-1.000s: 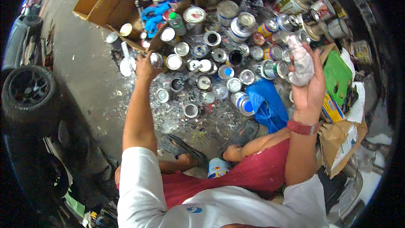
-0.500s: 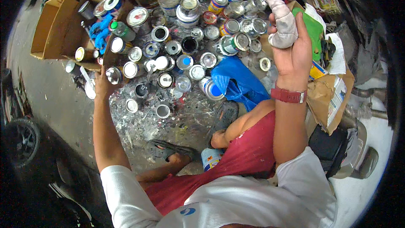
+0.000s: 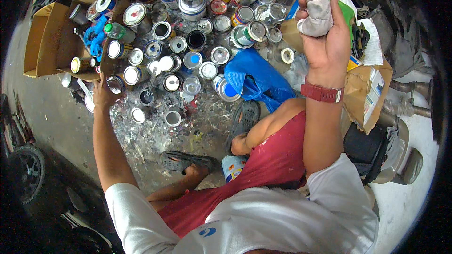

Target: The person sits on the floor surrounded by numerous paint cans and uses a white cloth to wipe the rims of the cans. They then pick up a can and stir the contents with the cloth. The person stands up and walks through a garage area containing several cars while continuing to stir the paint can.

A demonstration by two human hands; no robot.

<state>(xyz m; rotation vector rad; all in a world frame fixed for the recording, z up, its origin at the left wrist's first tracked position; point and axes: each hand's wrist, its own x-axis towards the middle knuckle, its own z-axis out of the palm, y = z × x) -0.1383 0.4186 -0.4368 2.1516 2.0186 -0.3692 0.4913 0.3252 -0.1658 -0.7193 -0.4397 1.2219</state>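
Note:
My left hand (image 3: 102,95) reaches out to the left and grips a small paint can (image 3: 115,83) lying on its side at the edge of a crowd of cans, beside a cardboard box (image 3: 49,42). My right hand (image 3: 325,42) is raised on the right and is closed around a dirty grey-white rag (image 3: 314,7). A red watch (image 3: 321,92) sits on that wrist. I squat in red shorts and dark sandals (image 3: 188,160) on the paint-spattered floor (image 3: 150,136).
Several open and lidded paint cans (image 3: 188,61) cover the floor ahead. A blue plastic bag (image 3: 256,77) lies at centre, a torn brown cardboard sheet (image 3: 365,94) on the right, a green item (image 3: 346,14) near the rag, and a vehicle tyre (image 3: 26,174) at lower left.
The view has shifted, so the cans sit further right. My left hand has closed on the small can by the box. My right hand still holds the rag, a little higher.

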